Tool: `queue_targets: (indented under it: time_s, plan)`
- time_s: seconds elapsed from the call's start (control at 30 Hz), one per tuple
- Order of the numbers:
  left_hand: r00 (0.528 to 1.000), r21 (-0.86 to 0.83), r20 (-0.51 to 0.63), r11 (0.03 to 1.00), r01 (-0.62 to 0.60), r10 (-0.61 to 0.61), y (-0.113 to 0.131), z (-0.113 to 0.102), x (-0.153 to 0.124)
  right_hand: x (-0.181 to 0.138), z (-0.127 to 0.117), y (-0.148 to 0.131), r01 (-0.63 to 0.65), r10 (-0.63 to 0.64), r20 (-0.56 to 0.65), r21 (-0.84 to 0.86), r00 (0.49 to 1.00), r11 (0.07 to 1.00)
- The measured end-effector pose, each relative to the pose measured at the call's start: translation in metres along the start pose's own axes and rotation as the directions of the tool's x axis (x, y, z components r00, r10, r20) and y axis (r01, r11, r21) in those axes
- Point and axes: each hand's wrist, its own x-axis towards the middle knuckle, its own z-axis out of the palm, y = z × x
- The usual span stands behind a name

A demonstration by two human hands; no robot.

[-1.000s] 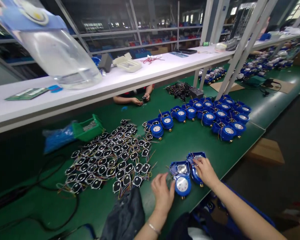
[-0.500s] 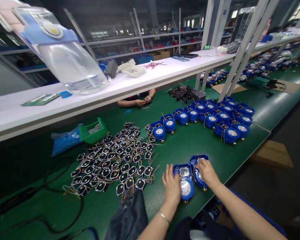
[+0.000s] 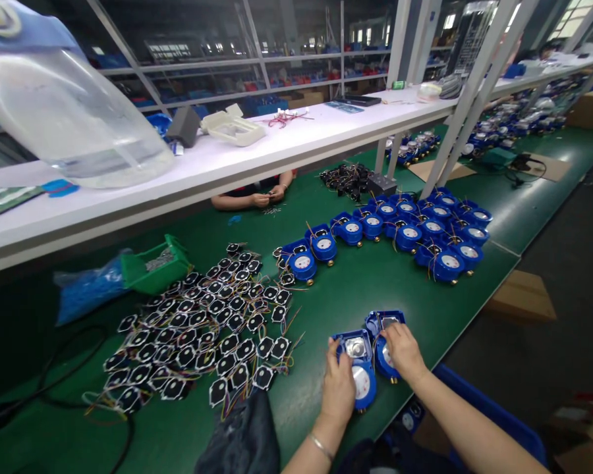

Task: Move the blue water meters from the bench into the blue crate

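Two blue water meters lie side by side near the front edge of the green bench. My left hand point(image 3: 338, 388) rests on the left side of the nearer meter point(image 3: 360, 368), which has a white dial and an open blue compartment. My right hand point(image 3: 403, 352) covers the dial of the second meter point(image 3: 383, 326) to its right. Just left of my hands lies a heap of several small black circuit boards point(image 3: 202, 329) with coloured wires.
Several blue meters point(image 3: 410, 230) stand in rows at the right back. A green bin point(image 3: 153, 266) and a blue bag point(image 3: 86, 289) sit at the left. Another person's hands point(image 3: 269, 195) work under the white shelf point(image 3: 227, 161). A dark cloth point(image 3: 242, 434) lies at the front edge.
My left hand has moved right from the bench onto the nearer meter. My right hand stays on the second meter. The view has shifted slightly.
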Motion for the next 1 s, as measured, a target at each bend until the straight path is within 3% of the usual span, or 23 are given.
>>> queue_targets:
  time_s: [0.27,0.4,0.47,0.53,0.57,0.63,0.73,0.8,0.9,1.0]
  plan:
    - [0.997,-0.202,0.003,0.976,0.076,-0.077,0.007,0.005,0.007,0.003,-0.005,-0.005,-0.133,0.136,-0.002,0.195,0.991,0.972]
    - [0.989,-0.363,-0.054,0.925,0.111,-0.140,0.008,-0.002,0.004,0.003,-0.010,-0.003,-0.324,0.346,-0.004,0.342,0.938,0.882]
    - [0.963,-0.448,-0.104,0.876,0.177,-0.248,0.004,-0.004,0.000,-0.001,-0.012,0.000,-0.493,0.550,-0.020,0.416,0.835,0.764]
    - [0.914,-0.547,-0.094,0.788,0.283,-0.394,0.000,-0.004,-0.005,-0.008,-0.013,0.001,-0.639,0.728,0.037,0.512,0.684,0.574]
    - [0.890,-0.602,-0.041,0.722,0.341,-0.454,-0.002,-0.002,-0.007,-0.011,-0.014,0.000,-0.683,0.778,0.110,0.564,0.619,0.464]
    - [0.849,-0.688,0.145,0.565,0.455,-0.507,-0.003,0.002,-0.008,-0.015,-0.014,-0.003,-0.717,0.783,0.308,0.655,0.540,0.237]
    - [0.778,-0.709,0.434,0.360,0.606,-0.455,0.000,0.009,-0.001,-0.012,-0.015,-0.008,-0.685,0.697,0.532,0.724,0.482,-0.079]
    - [0.729,-0.686,0.536,0.284,0.670,-0.426,0.005,0.015,0.007,-0.005,-0.016,-0.007,-0.635,0.667,0.604,0.732,0.436,-0.247]
    - [0.690,-0.659,0.569,0.253,0.708,-0.447,0.014,0.026,0.019,0.000,-0.021,0.005,-0.518,0.658,0.635,0.752,0.403,-0.408]
    - [0.664,-0.602,0.545,0.311,0.735,-0.512,0.026,0.034,0.019,-0.018,-0.034,0.025,-0.359,0.691,0.602,0.796,0.399,-0.487]
